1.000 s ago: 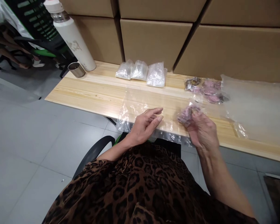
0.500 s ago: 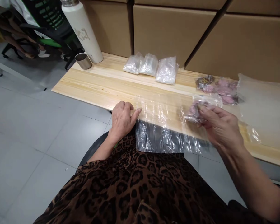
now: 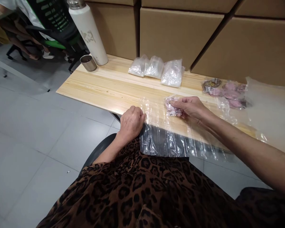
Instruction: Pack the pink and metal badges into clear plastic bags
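Right grip closed in a pinch; left grip curled, can't tell if it has hold of anything. Surface carries clear plastic sheet, near part hanging off front edge, left grip beside it, likely steadying; pink packet over sheet, pinched in right grip by right end, probably leaving other end free.

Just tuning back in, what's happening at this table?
A person's right hand pinches a small pink packet over a clear plastic sheet that hangs past the front edge of the table. The left hand is curled at the sheet's left side; whether its grip holds the plastic is hard to tell. More pink packets lie farther right, and three clear bags sit toward the back.
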`<state>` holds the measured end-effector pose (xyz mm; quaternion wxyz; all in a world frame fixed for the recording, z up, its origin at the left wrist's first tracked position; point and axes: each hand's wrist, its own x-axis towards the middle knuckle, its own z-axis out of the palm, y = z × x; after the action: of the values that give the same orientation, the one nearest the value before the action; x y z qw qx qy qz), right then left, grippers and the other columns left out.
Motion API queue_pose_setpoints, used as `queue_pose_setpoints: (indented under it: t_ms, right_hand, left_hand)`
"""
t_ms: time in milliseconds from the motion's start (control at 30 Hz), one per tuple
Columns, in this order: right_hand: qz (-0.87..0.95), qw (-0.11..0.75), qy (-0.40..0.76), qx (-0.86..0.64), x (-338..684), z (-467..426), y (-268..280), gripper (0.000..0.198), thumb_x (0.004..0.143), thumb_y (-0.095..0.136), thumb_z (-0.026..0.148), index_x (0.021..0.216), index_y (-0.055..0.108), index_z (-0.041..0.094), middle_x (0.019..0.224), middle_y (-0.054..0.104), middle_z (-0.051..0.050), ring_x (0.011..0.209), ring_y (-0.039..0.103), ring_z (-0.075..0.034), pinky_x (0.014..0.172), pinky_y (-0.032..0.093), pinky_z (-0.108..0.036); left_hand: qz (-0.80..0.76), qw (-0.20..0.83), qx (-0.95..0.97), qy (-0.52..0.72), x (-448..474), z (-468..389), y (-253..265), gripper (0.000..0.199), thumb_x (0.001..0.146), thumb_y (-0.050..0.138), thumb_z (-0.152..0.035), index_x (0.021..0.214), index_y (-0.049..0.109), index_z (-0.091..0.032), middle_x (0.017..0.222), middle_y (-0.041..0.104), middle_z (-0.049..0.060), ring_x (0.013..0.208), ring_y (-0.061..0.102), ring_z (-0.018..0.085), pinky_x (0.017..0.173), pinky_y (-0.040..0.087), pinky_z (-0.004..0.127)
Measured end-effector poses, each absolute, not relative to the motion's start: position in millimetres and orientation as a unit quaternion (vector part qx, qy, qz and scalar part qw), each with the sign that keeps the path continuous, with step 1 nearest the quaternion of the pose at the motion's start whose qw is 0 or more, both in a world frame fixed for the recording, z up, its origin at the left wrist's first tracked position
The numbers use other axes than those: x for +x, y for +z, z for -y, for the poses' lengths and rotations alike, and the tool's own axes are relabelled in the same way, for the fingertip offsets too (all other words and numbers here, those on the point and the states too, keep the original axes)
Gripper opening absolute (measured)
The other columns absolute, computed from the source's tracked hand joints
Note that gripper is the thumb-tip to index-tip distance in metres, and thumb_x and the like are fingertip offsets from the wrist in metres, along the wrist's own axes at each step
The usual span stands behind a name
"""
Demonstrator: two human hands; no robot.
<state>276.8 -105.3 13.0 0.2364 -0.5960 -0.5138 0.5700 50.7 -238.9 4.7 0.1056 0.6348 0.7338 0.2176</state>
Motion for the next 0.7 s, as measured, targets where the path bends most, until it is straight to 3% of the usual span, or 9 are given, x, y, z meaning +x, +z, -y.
queue_pose_setpoints:
  t_ms: [100,200,300,400,533,600,700]
  right_hand:
    - [0.541,0.224,0.535,-0.608,275.6,104.2,16.3,0.039,0.082,0.093,0.043,0.076,0.059,0.023,0.058,0.064,-0.004,0.041,0.051,-0.013,0.032,0.033,-0.026]
    - [0.588,0.183,0.490,-0.617,274.3,102.9,25.3,0.041,0.084,0.091,0.041,0.074,0.055,0.025,0.054,0.062,-0.003,0.040,0.052,-0.015,0.034,0.034,-0.027]
    - [0.629,0.139,0.446,-0.622,272.3,100.5,31.2,0.047,0.085,0.088,0.047,0.066,0.050,0.026,0.045,0.053,-0.001,0.037,0.044,-0.013,0.035,0.028,-0.027]
    - [0.633,0.123,0.435,-0.629,270.9,98.6,30.6,0.051,0.087,0.085,0.052,0.062,0.048,0.026,0.041,0.048,0.000,0.036,0.039,-0.012,0.035,0.026,-0.027]
    - [0.625,0.096,0.440,-0.638,270.8,99.2,29.8,0.053,0.089,0.081,0.056,0.059,0.049,0.026,0.041,0.048,-0.001,0.035,0.038,-0.013,0.036,0.027,-0.027]
    - [0.631,0.072,0.436,-0.637,271.0,101.2,33.2,0.055,0.093,0.078,0.056,0.057,0.051,0.024,0.042,0.050,-0.003,0.036,0.039,-0.012,0.037,0.028,-0.027]
    - [0.646,0.046,0.427,-0.631,271.0,104.1,38.7,0.059,0.099,0.069,0.054,0.052,0.052,0.022,0.042,0.049,-0.004,0.037,0.038,-0.011,0.041,0.027,-0.028]
  left_hand:
    - [-0.743,0.101,0.629,0.205,47.0,248.1,12.9,0.020,0.107,0.059,-0.038,0.101,0.066,-0.021,0.103,0.073,0.009,0.084,0.063,0.021,0.073,0.044,0.033]
    - [-0.749,0.122,0.632,0.157,41.0,261.8,21.1,0.046,0.108,0.055,-0.057,0.079,0.063,-0.022,0.082,0.069,0.007,0.070,0.058,0.020,0.068,0.037,0.033]
    - [-0.745,0.169,0.634,0.120,37.7,272.0,22.2,0.062,0.106,0.053,-0.065,0.060,0.053,-0.024,0.060,0.055,0.004,0.060,0.051,0.019,0.067,0.034,0.034]
    - [-0.729,0.243,0.622,0.147,39.8,275.8,14.1,0.055,0.104,0.060,-0.060,0.064,0.059,-0.023,0.059,0.053,0.001,0.060,0.049,0.018,0.067,0.034,0.033]
    - [-0.661,0.372,0.580,0.296,49.0,277.8,1.5,0.033,0.104,0.062,-0.048,0.084,0.065,-0.022,0.068,0.061,-0.002,0.062,0.051,0.013,0.065,0.038,0.030]
    - [-0.616,0.377,0.575,0.383,54.9,276.6,1.1,0.032,0.104,0.063,-0.048,0.084,0.063,-0.022,0.076,0.064,0.000,0.070,0.058,0.014,0.067,0.043,0.029]
    - [-0.539,0.359,0.599,0.472,66.1,266.5,8.5,0.032,0.105,0.063,-0.044,0.082,0.060,-0.022,0.095,0.072,0.006,0.117,0.069,0.023,0.093,0.053,0.034]
